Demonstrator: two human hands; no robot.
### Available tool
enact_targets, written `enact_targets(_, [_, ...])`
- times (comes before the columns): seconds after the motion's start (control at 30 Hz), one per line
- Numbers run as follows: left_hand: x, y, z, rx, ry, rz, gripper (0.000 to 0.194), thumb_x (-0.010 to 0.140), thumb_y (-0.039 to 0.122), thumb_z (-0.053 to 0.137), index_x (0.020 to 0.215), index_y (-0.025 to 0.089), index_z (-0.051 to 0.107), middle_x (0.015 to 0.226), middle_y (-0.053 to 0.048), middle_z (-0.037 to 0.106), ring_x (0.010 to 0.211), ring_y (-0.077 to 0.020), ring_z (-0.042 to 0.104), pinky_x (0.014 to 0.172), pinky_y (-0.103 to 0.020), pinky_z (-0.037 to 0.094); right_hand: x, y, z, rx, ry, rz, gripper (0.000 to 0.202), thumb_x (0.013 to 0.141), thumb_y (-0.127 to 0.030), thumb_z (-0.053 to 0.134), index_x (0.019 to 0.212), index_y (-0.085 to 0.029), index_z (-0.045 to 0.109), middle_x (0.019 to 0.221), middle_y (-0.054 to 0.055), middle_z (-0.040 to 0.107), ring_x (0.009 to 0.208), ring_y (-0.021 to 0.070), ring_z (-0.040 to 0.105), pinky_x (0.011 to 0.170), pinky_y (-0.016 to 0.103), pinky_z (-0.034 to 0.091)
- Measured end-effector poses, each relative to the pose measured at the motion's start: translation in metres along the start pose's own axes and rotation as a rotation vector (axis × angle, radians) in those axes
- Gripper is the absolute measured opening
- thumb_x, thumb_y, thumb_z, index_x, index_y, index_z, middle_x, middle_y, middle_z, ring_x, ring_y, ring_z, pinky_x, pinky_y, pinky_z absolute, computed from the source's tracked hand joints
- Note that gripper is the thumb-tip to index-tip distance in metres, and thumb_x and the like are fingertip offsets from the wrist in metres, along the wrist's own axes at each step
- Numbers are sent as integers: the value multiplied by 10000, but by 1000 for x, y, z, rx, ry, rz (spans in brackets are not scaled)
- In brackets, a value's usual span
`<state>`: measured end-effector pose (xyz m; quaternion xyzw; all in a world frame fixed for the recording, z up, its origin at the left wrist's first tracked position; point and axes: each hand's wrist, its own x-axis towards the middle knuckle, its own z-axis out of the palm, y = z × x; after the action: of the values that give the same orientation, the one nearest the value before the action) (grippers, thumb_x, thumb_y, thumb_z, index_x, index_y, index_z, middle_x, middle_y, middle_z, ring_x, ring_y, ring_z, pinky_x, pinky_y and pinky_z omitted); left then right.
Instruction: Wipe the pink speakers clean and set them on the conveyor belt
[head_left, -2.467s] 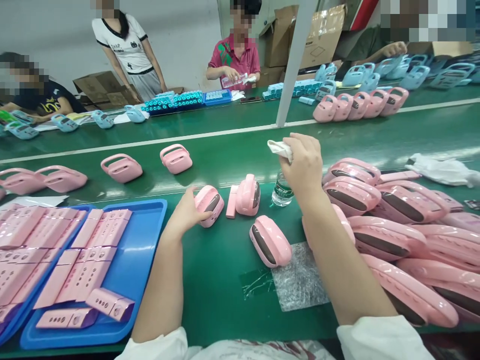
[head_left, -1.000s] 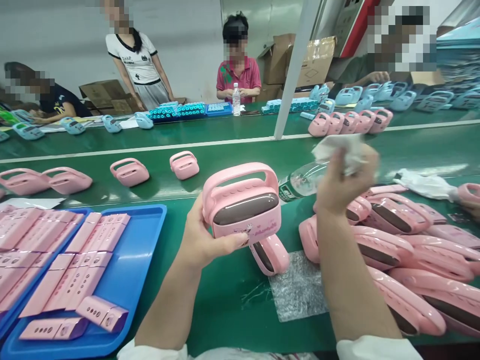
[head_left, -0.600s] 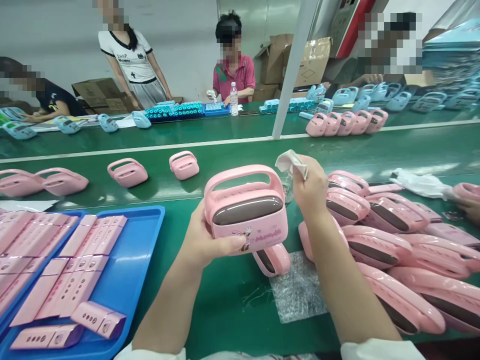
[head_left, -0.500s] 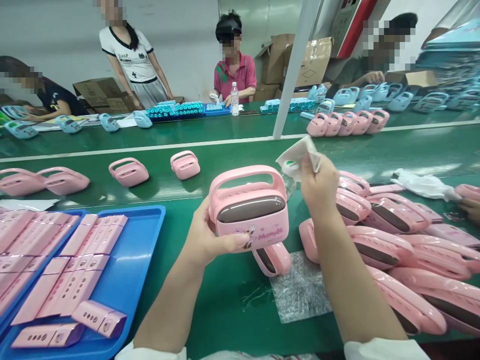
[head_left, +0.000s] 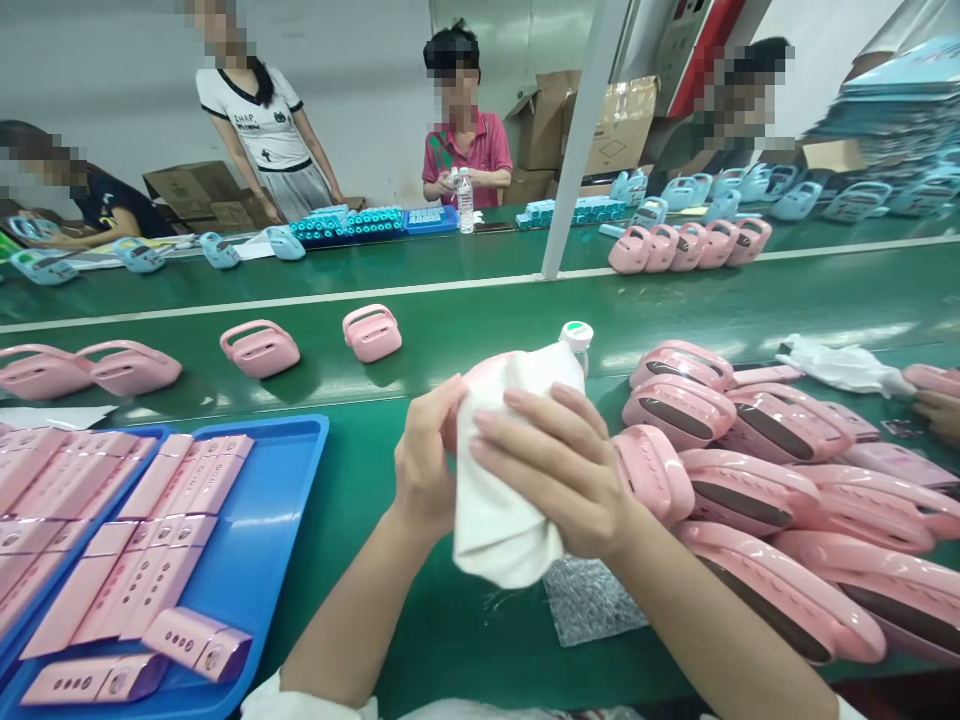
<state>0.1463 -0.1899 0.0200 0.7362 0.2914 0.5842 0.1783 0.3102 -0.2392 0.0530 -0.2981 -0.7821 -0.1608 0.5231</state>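
Note:
My left hand [head_left: 426, 462] grips a pink handled plastic case [head_left: 489, 370] from its left side. Nearly all of the case is hidden behind a white cloth [head_left: 499, 535]; only a bit of its pink top edge shows. My right hand [head_left: 562, 465] presses the cloth against the front of the case, fingers laid across it. Just behind the cloth stands a clear bottle with a white cap [head_left: 577, 337]. Beside my right wrist lies another pink case [head_left: 654, 475], with a sheet of clear bubble wrap [head_left: 592, 600] below it on the green bench.
Several pink cases [head_left: 750, 490] are heaped at right, where another person's hand [head_left: 937, 415] reaches in. A blue tray [head_left: 292, 500] at left bears pink boxes [head_left: 180, 570]. More pink cases [head_left: 260, 350] stand on the green belt [head_left: 465, 320]. A pole [head_left: 581, 150] rises beyond; people work opposite.
My right hand has brought the cloth down and left onto the front of the pink case, covering it. The small pink case that was below it is now seen farther right.

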Motion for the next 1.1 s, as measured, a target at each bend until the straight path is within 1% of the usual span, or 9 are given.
enact_targets(0.1, [4, -4, -1, 168, 17, 405, 622, 747, 292, 797, 1297, 281, 507, 1230, -96, 640, 1210, -308, 613, 989, -458, 527, 2, 16, -4, 197, 225, 422, 270, 983, -332, 469, 1091, -249, 702, 1073, 42, 749, 1102, 223, 686, 1031, 418, 524])
enact_targets(0.2, [5, -7, -4, 178, -36, 556, 581, 750, 316, 802, 1255, 282, 516, 1235, -100, 651, 1233, -311, 609, 1027, -482, 502, 14, 33, -14, 327, 714, 923, 297, 940, -438, 546, 991, -184, 691, 1005, 60, 738, 954, 215, 719, 874, 393, 603])
enact_targets(0.3, [3, -10, -6, 196, -119, 566, 415, 779, 176, 756, 1132, 329, 600, 1142, -39, 710, 1155, -257, 662, 1046, -446, 475, 27, 41, -28, 206, 988, 949, 304, 871, -425, 648, 981, -143, 674, 1041, 74, 721, 958, 195, 706, 822, 322, 602])
enact_targets(0.43, [3, -12, -5, 240, -211, 441, 262, 761, 189, 772, 941, 360, 689, 965, -8, 752, 974, -237, 700, 967, -438, 513, 31, 33, -31, -30, 389, 747, 336, 918, -417, 574, 941, -120, 729, 912, 110, 760, 881, 261, 735, 776, 391, 612])
enact_targets(0.6, [7, -18, -5, 231, -30, 620, 227, 668, 231, 841, 766, 377, 698, 775, 19, 690, 845, -215, 675, 862, -398, 549, 29, 12, -27, 202, -395, 322, 381, 977, -278, 444, 1306, -225, 630, 1398, 78, 591, 1374, 259, 486, 1169, 515, 371])
enact_targets(0.73, [8, -25, -15, 310, 29, 503, 207, 646, 296, 854, 726, 360, 674, 778, 1, 660, 859, -232, 647, 922, -460, 522, 27, 16, -42, 432, -302, 499, 351, 956, -471, 518, 1146, -264, 729, 1203, 60, 720, 1216, 264, 634, 1120, 503, 446])
enact_targets(0.83, [9, -23, -22, 245, 125, 541, 319, 624, 281, 876, 843, 356, 657, 962, -3, 676, 984, -239, 637, 1017, -478, 456, 26, 30, -45, 369, 250, 815, 312, 929, -465, 579, 950, -208, 754, 949, 57, 763, 925, 239, 734, 890, 462, 605])
enact_targets(0.97, [14, -10, -18, -20, 267, 107, 650, 491, 337, 929, 1031, 275, 573, 1115, -29, 613, 1060, -260, 628, 984, -437, 479, 27, 35, -28, 405, 893, 939, 186, 816, -347, 735, 940, -210, 720, 980, 28, 731, 919, 180, 716, 839, 360, 618])
enact_targets(1.1, [23, 0, -10, -610, 283, -542, 618, 559, 409, 873, 1057, 209, 568, 1050, -39, 667, 967, -230, 665, 817, -334, 555, 17, 24, -6, 362, 618, 1020, 318, 830, -514, 689, 920, -209, 709, 844, 19, 717, 807, 195, 707, 670, 336, 622])
